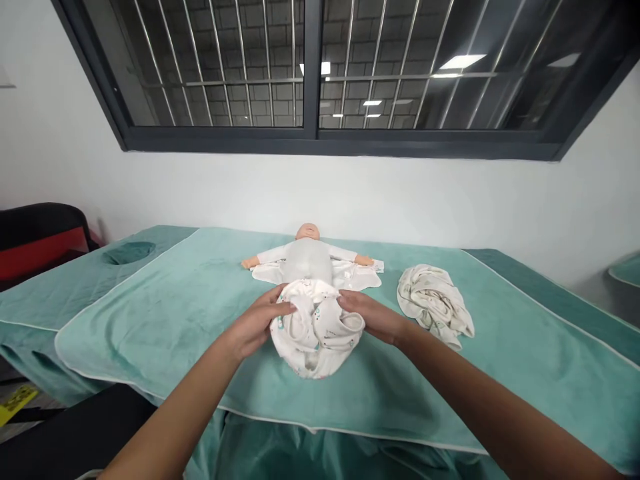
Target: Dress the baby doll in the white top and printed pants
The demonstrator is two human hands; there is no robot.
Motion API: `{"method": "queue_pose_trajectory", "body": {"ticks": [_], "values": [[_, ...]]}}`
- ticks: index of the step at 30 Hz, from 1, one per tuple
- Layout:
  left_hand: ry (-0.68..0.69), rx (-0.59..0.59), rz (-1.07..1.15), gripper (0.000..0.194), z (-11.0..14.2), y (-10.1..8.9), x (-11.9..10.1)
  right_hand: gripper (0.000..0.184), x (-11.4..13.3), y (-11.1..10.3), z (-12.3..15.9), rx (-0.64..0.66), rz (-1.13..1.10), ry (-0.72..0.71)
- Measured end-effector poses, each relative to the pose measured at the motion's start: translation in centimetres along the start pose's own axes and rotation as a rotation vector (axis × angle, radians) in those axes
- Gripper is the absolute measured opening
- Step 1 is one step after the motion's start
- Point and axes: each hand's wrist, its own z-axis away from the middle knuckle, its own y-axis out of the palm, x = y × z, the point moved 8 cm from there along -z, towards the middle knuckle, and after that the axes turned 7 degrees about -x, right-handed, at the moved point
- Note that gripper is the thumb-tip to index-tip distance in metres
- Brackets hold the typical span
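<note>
A baby doll [307, 257] lies on its back on a teal towel [165, 313], arms spread, head toward the wall. A white printed baby garment [315, 333] is bunched over its lower half. My left hand [257, 321] grips the garment's left side, fingers curled into the cloth. At the right side, my right hand [373, 315] holds the bunched fabric. An opened white cloth [360, 275] lies under the doll's torso.
A crumpled cream cloth [434, 301] lies on the towel to the right of the doll. The towel covers a teal padded table [560, 287] against a white wall under a barred window [313, 67]. A black and red seat [37, 240] stands at far left.
</note>
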Motion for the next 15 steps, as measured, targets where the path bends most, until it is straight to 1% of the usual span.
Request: {"method": "queue_pose_trajectory", "body": {"ticks": [2, 4, 6, 8, 9, 10, 11, 13, 14, 15], "values": [[-0.009, 0.073, -0.012, 0.058, -0.6, 0.3, -0.8, 0.045, 1.0, -0.9, -0.4, -0.031, 0.085, -0.029], [-0.027, 0.189, -0.115, 0.054, -0.8, 0.8, -2.3, 0.047, 2.2, -1.9, -0.8, -0.062, 0.256, -0.047], [-0.056, 0.309, -0.296, 0.047, -0.9, 1.2, -4.2, 0.048, 4.1, -2.4, -1.1, -0.055, 0.497, -0.066], [-0.087, 0.356, -0.505, 0.041, -1.3, 1.0, -6.1, 0.048, 6.3, -1.9, -1.5, 0.013, 0.732, -0.084], [-0.084, 0.329, -0.593, 0.038, -1.7, 0.7, -7.1, 0.047, 7.4, -1.3, -1.7, 0.066, 0.824, -0.091], [-0.048, 0.257, -0.653, 0.036, -2.3, 0.2, -8.2, 0.046, 8.7, -0.7, -1.9, 0.117, 0.890, -0.101], [0.019, 0.147, -0.682, 0.035, -2.9, -0.4, -9.3, 0.046, 10.1, 0.1, -2.1, 0.162, 0.924, -0.113], [0.201, -0.111, -0.678, 0.034, -3.5, -1.6, -11.2, 0.044, 13.1, 1.6, -2.2, 0.217, 0.897, -0.148], [0.286, -0.223, -0.664, 0.035, -3.4, -2.1, -11.8, 0.041, 14.6, 2.3, -2.3, 0.227, 0.842, -0.170], [0.350, -0.305, -0.653, 0.036, -3.3, -2.4, -12.0, 0.038, 16.1, 2.9, -2.3, 0.230, 0.765, -0.190]]}}
